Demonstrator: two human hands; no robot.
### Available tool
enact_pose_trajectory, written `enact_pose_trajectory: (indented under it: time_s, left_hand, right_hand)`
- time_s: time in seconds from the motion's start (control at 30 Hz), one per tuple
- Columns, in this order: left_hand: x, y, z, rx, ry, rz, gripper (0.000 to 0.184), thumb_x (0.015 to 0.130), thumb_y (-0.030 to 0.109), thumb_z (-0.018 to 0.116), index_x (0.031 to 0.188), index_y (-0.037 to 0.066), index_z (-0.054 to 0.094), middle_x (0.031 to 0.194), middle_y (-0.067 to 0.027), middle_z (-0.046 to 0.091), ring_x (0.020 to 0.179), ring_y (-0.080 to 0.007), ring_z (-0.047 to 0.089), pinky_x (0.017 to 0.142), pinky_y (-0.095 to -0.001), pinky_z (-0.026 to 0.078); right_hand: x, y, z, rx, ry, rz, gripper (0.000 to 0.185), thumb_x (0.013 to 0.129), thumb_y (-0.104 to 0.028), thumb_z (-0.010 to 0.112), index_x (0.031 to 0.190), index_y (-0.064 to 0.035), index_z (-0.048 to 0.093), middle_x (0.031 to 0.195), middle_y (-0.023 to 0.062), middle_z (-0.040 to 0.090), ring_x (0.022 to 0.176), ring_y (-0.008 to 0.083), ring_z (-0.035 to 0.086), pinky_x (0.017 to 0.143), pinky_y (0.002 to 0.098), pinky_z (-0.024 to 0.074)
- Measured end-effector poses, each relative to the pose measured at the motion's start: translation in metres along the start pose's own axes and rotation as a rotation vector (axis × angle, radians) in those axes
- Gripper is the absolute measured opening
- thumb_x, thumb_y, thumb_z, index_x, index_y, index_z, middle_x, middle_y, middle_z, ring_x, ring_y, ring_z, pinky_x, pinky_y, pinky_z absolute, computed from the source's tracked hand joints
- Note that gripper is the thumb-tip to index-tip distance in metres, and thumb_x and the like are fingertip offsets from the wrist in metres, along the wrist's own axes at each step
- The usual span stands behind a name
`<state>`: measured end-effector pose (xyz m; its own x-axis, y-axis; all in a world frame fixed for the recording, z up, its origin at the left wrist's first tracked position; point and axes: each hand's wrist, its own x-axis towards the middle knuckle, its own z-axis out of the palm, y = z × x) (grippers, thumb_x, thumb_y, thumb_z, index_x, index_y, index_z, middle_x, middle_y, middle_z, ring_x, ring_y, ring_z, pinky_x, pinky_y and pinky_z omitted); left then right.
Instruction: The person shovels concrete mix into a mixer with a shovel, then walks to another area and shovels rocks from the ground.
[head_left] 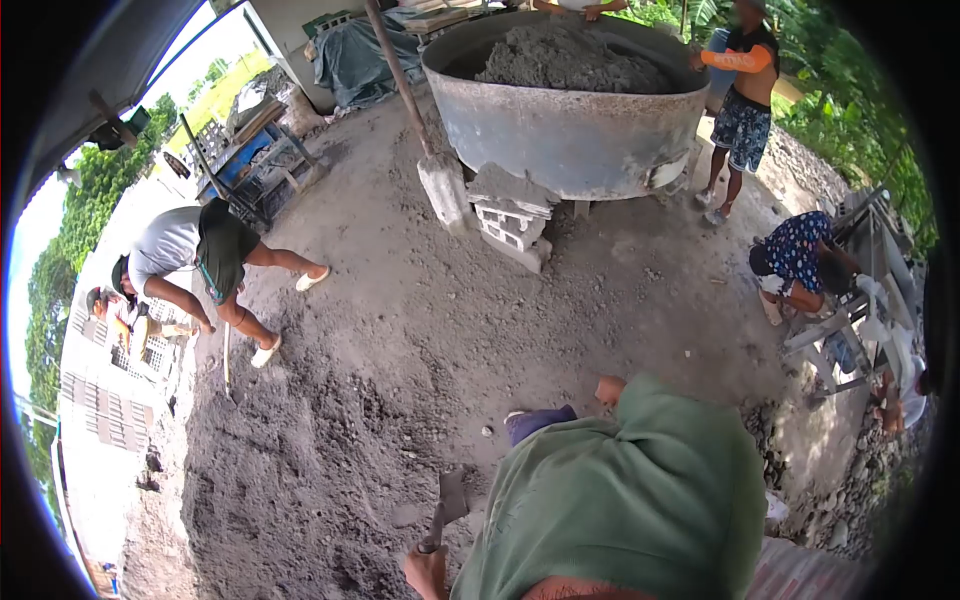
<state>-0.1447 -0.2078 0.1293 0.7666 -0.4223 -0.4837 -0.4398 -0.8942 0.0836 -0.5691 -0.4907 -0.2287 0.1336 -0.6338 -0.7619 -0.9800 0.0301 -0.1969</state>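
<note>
The left hand (425,574), at the bottom edge, is wrapped round the handle of one trowel (453,496), whose flat blade is over the grey dirt (290,480). The right hand (608,390) shows only in small part beyond the green shirt (620,480); I cannot tell how it grips or whether it holds anything. One purple cloth (540,422) pokes out beside the shirt, with the tip of a shoe (515,413).

Further out, two people are on the right: one in a dotted shirt (795,250), bent low by a metal frame (850,340), and one in a pale top (912,390), partly hidden. On the left, one person in a grey shirt (170,243) stoops with one pole (227,360) just beside.

Ahead, one post (400,80) with a concrete foot (442,190) and a small pile of blocks (515,225) stand in the way before one big tub (570,140) — heaped with grey mix (570,60). Two people are at its far side, one with an orange sleeve (735,60). Farther left sits one more person (140,320) — six others in all. Behind the post hangs one dark tarp (370,60).
</note>
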Motion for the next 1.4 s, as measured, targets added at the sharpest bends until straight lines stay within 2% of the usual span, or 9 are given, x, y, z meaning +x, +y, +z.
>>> enact_pose_trajectory:
  time_s: [0.07, 0.13, 0.23, 0.33, 0.43, 0.87, 1.03, 1.23, 1.4]
  left_hand:
    - [0.016, 0.002, 0.013, -0.101, 0.128, 0.096, 0.040, 0.054, 0.033, 0.065, 0.083, 0.005, 0.066, 0.083, -0.0212, 0.063, 0.082, -0.0391, 0.059, 0.072, -0.0461, 0.046]
    - [0.027, 0.002, 0.022, -0.109, 0.176, 0.134, 0.040, 0.055, 0.034, 0.065, 0.082, 0.005, 0.065, 0.078, -0.0203, 0.063, 0.078, -0.0393, 0.059, 0.070, -0.0467, 0.046]
    - [0.025, 0.006, 0.020, -0.092, 0.189, 0.119, 0.043, 0.055, 0.036, 0.066, 0.082, 0.004, 0.063, 0.081, -0.0193, 0.063, 0.081, -0.0382, 0.058, 0.070, -0.0467, 0.045]
    - [0.022, 0.007, 0.014, -0.073, 0.169, 0.140, 0.043, 0.054, 0.035, 0.067, 0.083, 0.004, 0.064, 0.084, -0.0191, 0.063, 0.083, -0.0374, 0.058, 0.071, -0.0461, 0.046]
    - [0.023, 0.003, 0.009, -0.082, 0.147, 0.151, 0.044, 0.054, 0.036, 0.069, 0.085, 0.005, 0.066, 0.084, -0.0182, 0.063, 0.083, -0.0364, 0.059, 0.072, -0.0450, 0.046]
    - [0.000, 0.014, 0.013, -0.095, 0.086, 0.125, 0.044, 0.054, 0.033, 0.070, 0.087, 0.004, 0.066, 0.083, -0.0186, 0.063, 0.083, -0.0364, 0.059, 0.072, -0.0441, 0.046]
    - [-0.017, 0.019, 0.034, -0.133, 0.074, 0.099, 0.046, 0.052, 0.032, 0.071, 0.088, 0.004, 0.065, 0.084, -0.0199, 0.063, 0.084, -0.0371, 0.060, 0.074, -0.0445, 0.046]
    - [-0.033, 0.035, 0.049, -0.098, 0.107, -0.006, 0.049, 0.050, 0.030, 0.073, 0.091, 0.006, 0.066, 0.085, -0.0201, 0.064, 0.085, -0.0369, 0.060, 0.075, -0.0438, 0.046]
    - [-0.047, 0.051, 0.053, -0.083, 0.093, -0.068, 0.052, 0.048, 0.030, 0.076, 0.094, 0.006, 0.066, 0.087, -0.0191, 0.064, 0.086, -0.0356, 0.060, 0.075, -0.0424, 0.047]
  right_hand:
    - [0.015, 0.045, 0.036, -0.190, -0.020, -0.144, 0.024, 0.080, -0.013, 0.048, 0.090, -0.0061, 0.068, 0.083, 0.0099, 0.066, 0.064, 0.0233, 0.063, 0.061, 0.0368, 0.0507]
    - [0.007, 0.055, 0.037, -0.443, -0.298, -0.199, 0.022, 0.078, -0.016, 0.054, 0.092, -0.0049, 0.067, 0.083, 0.0097, 0.066, 0.064, 0.0215, 0.062, 0.060, 0.0371, 0.0493]
    - [-0.095, -0.016, -0.032, 0.475, 0.037, 0.010, 0.024, 0.075, -0.020, 0.062, 0.093, -0.0041, 0.066, 0.086, 0.0108, 0.066, 0.065, 0.0208, 0.063, 0.061, 0.0381, 0.0490]
    - [-0.120, -0.051, -0.069, 0.500, 0.085, -0.082, 0.029, 0.073, -0.021, 0.064, 0.097, -0.0054, 0.064, 0.095, 0.0132, 0.064, 0.088, 0.0256, 0.062, 0.076, 0.0356, 0.0482]
    - [-0.097, -0.051, -0.062, 0.547, 0.330, -0.211, 0.036, 0.070, -0.020, 0.070, 0.102, -0.0037, 0.061, 0.093, 0.0131, 0.065, 0.083, 0.0243, 0.063, 0.070, 0.0356, 0.0498]
    - [-0.135, 0.018, -0.030, 0.439, 0.313, 0.078, 0.031, 0.071, -0.019, 0.069, 0.097, -0.0044, 0.064, 0.098, 0.0144, 0.063, 0.091, 0.0288, 0.060, 0.078, 0.0389, 0.0474]
    - [-0.093, 0.041, -0.018, -0.023, 0.204, 0.055, 0.030, 0.066, -0.022, 0.070, 0.090, -0.0040, 0.067, 0.091, 0.0150, 0.065, 0.091, 0.0302, 0.059, 0.079, 0.0389, 0.0465]
    - [-0.102, 0.008, -0.086, 0.468, 0.394, -0.068, 0.032, 0.068, -0.020, 0.070, 0.097, -0.0061, 0.065, 0.097, 0.0135, 0.064, 0.092, 0.0288, 0.060, 0.078, 0.0389, 0.0469]
    - [-0.082, 0.003, -0.113, 0.575, 0.233, -0.181, 0.037, 0.069, -0.021, 0.071, 0.102, -0.0076, 0.063, 0.098, 0.0135, 0.064, 0.089, 0.0259, 0.061, 0.074, 0.0368, 0.0480]
